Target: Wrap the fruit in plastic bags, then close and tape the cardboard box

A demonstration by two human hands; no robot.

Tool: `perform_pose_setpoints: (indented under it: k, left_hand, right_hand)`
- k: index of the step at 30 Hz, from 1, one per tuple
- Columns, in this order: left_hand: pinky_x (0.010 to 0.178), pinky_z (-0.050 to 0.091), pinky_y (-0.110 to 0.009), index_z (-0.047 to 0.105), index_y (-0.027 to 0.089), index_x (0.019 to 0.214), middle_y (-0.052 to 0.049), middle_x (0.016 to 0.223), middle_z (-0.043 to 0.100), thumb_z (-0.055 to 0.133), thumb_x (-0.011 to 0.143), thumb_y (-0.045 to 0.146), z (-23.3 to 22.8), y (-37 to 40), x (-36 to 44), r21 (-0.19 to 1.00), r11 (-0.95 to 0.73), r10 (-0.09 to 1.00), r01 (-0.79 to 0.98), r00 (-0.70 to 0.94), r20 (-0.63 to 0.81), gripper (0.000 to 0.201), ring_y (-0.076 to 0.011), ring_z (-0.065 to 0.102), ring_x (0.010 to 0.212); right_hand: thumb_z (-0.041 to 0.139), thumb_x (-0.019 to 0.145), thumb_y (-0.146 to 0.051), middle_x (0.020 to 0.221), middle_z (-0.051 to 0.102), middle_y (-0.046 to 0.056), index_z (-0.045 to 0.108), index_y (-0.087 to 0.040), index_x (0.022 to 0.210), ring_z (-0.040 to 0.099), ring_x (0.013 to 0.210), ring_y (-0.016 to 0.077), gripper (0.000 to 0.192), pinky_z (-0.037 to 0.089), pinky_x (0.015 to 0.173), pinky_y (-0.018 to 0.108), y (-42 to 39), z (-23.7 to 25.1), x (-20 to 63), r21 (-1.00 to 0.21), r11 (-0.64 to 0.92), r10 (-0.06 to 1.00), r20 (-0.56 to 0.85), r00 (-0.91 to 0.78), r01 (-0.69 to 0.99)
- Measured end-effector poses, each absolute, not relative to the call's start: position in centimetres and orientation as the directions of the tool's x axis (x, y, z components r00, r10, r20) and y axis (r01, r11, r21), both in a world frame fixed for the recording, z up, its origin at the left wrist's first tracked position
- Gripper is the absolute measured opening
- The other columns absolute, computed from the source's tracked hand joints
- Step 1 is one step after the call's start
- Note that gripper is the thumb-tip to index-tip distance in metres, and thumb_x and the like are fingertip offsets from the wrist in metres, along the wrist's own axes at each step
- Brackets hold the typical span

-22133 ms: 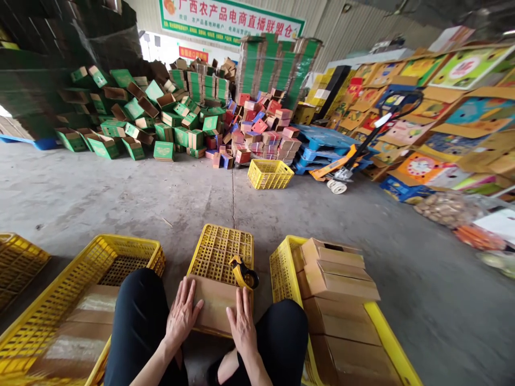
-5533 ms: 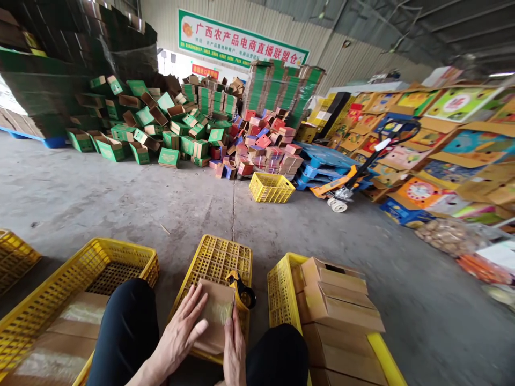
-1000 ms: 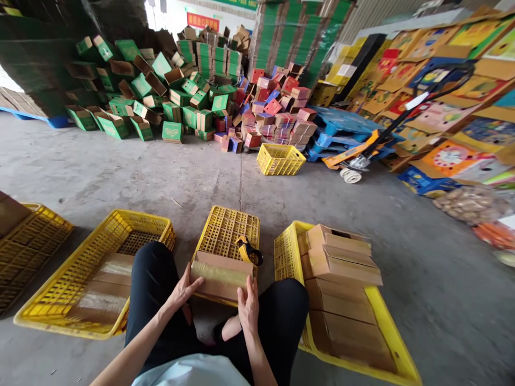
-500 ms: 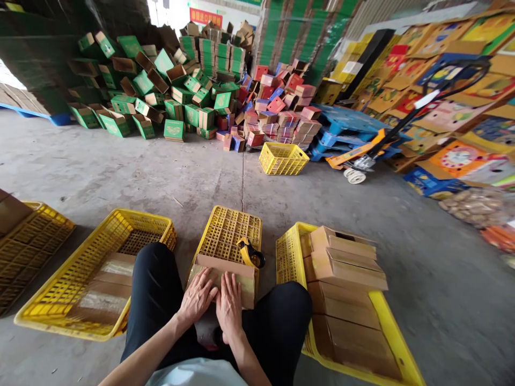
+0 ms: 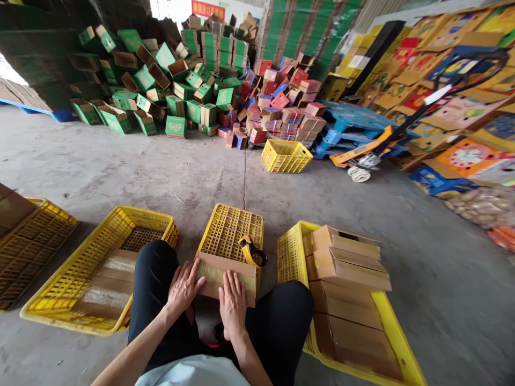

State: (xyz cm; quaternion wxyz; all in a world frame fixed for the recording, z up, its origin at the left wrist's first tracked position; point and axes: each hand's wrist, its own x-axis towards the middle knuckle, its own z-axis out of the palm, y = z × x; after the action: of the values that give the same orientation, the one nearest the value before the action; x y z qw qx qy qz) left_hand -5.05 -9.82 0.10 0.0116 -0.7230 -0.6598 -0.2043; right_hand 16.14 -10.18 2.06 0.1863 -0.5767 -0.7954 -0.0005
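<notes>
Here, flat brown carton (image 5: 233, 268), glossy tape strip

There were five yellow crates (image 5: 153, 222), two hands (image 5: 183, 287) on one taped carton (image 5: 235, 265), one tape dispenser (image 5: 252, 251), one pallet jack (image 5: 362, 158) and uncountable heaped green boxes (image 5: 176, 126).

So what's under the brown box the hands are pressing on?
The brown box sits on an upside-down yellow crate. A tape dispenser rests beside it. Both hands press its taped side. The crate's underside is hidden.
</notes>
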Motion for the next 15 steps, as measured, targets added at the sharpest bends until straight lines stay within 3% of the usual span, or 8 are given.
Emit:
perform_pose_setpoints:
  k: [6,9,11,15]
  left_hand:
    - [0.114,0.046,-0.051,0.011,0.014,0.168,-0.022,0.169,0.029,0.038,0.108,0.053,-0.1,-10.3,-4.3,0.292,-0.185,0.932,0.938,0.074,0.354,0.076,-0.0367,0.035,0.154]
    - [0.119,0.043,-0.049,0.009,0.02,0.169,-0.016,0.17,0.032,0.035,0.111,0.039,-0.4,-11.2,-3.8,0.326,-0.282,0.928,0.902,0.17,0.332,0.067,-0.0305,0.035,0.155]
    - [0.12,0.042,-0.048,0.012,0.022,0.169,-0.013,0.169,0.035,0.033,0.111,0.032,-0.9,-11.8,-3.9,0.333,-0.318,0.922,0.888,0.208,0.326,0.062,-0.0275,0.036,0.154]
    - [0.122,0.041,-0.049,0.012,0.022,0.169,-0.013,0.171,0.03,0.033,0.11,0.023,-1.9,-12.3,-4.3,0.314,-0.396,0.891,0.863,0.279,0.357,0.063,-0.0283,0.027,0.158]
  right_hand:
    - [0.039,0.109,-0.037,0.155,0.055,0.016,0.053,-0.013,0.152,0.049,0.145,0.0341,0.051,0.041,0.117,0.052,-10.1,2.2,14.9,-0.222,0.321,0.925,0.28,-0.255,0.921]
    - [0.04,0.109,-0.035,0.148,0.06,0.019,0.061,-0.013,0.143,0.055,0.137,0.0332,0.046,0.045,0.113,0.05,-9.3,3.3,13.1,-0.258,0.356,0.924,0.243,-0.297,0.898]
    - [0.041,0.109,-0.037,0.14,0.064,0.015,0.062,-0.02,0.141,0.059,0.127,0.0303,0.042,0.045,0.112,0.051,-8.5,4.2,11.6,-0.321,0.373,0.925,0.208,-0.319,0.871]
    - [0.044,0.108,-0.04,0.125,0.069,0.011,0.065,-0.023,0.136,0.062,0.114,0.0267,0.039,0.047,0.108,0.048,-6.9,5.6,9.2,-0.39,0.411,0.912,0.169,-0.375,0.824]
